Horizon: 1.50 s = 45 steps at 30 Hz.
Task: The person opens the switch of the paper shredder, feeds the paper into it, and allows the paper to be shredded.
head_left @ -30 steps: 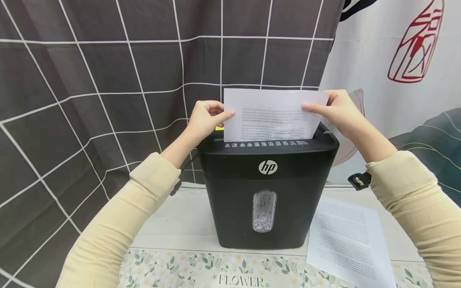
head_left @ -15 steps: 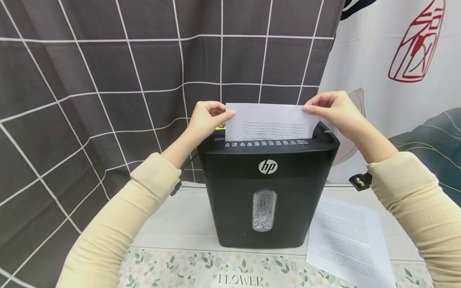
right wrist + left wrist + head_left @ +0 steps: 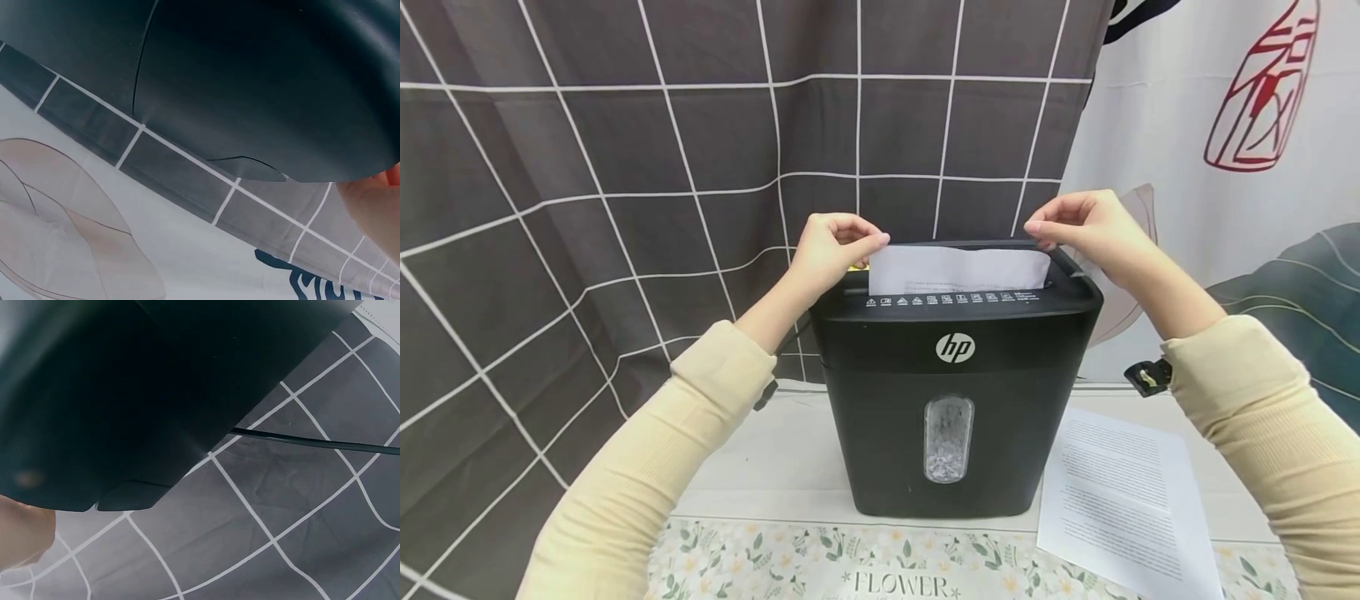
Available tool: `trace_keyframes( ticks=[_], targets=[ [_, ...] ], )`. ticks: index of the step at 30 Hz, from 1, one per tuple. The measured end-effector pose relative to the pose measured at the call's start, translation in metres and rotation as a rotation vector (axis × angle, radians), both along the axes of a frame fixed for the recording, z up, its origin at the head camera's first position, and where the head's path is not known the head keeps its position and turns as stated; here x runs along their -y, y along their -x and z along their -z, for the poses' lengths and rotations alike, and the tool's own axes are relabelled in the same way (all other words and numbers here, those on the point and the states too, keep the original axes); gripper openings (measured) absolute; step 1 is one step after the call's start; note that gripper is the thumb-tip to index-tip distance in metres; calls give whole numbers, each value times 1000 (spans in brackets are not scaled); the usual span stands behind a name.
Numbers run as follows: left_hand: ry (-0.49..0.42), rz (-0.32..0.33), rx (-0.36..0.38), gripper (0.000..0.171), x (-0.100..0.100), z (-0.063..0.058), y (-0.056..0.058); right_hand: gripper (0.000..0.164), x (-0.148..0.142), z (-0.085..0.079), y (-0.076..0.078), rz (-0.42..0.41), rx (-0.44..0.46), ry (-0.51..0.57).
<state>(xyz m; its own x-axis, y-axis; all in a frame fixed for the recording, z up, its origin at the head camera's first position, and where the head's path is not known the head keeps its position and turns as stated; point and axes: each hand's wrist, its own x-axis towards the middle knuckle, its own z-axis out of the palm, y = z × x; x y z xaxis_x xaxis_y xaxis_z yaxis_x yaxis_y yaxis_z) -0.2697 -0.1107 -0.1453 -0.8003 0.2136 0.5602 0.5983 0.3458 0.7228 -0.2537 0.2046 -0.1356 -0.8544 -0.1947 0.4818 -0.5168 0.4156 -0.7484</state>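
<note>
A printed sheet of paper (image 3: 958, 265) stands in the top slot of a black HP paper shredder (image 3: 887, 400), with only its upper strip showing. My left hand (image 3: 838, 250) is at the sheet's top left corner, thumb and index fingertip just above the edge; whether they touch it I cannot tell. Apart from the sheet, my right hand (image 3: 1093, 229) hovers above its right corner, fingers loosely bent around nothing. In the wrist views, the shredder's dark body (image 3: 125, 394) fills much of the picture and hides most of each hand.
Another printed sheet (image 3: 1127, 500) lies on the table, right of the shredder. A floral mat (image 3: 760, 558) covers the front. Behind hangs a dark grid curtain (image 3: 700, 133), and a black cord (image 3: 300, 439) leaves the shredder.
The sheet has sunk steadily into the slot, from mostly showing text to a short strip. My right hand has let go of it. Both hands stay at nearly the same height.
</note>
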Motion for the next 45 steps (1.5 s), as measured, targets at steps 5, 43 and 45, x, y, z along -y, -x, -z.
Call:
trace_keyframes(
  ticks=[5,43,45],
  targets=[
    [-57,4,29,17,1,-2,-3,16,-1,0,0,-8,2,3],
    [-296,94,-56,12,13,-13,-20,16,-5,1,-14,-54,-39,57],
    [-295,94,-65,11,14,-13,-23,14,-5,2,-18,-53,-47,40]
  ],
)
